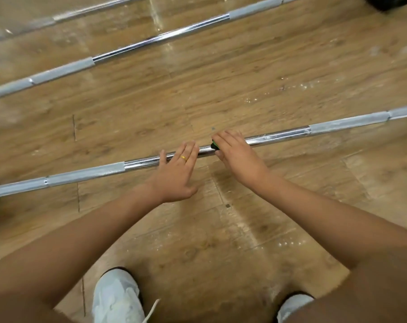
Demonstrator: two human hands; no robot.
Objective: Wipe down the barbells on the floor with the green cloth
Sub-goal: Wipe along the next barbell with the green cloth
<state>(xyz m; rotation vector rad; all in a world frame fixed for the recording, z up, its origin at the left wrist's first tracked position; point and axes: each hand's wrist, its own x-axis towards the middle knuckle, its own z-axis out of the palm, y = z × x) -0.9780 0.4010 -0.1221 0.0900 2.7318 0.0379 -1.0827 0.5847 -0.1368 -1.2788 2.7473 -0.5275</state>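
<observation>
By the white shoes [117, 297], the left hand [177, 173] rests flat-fingered on the nearest long chrome barbell [279, 136] on the wooden plank floor [221, 89]. The right hand [237, 157] clasps the small green cloth [214, 145] round its mid-shaft. The two farther chrome barbells [151, 40] probably still await wiping.

Right hand [236, 155] grips the green cloth [214, 145] on the near barbell [279, 136], only a sliver of green showing. Left hand [177, 173] rests on the bar just left of it, fingers laid across. A second barbell [151, 39] and a third barbell [81, 14] lie farther back on the wood floor [244, 89].
</observation>
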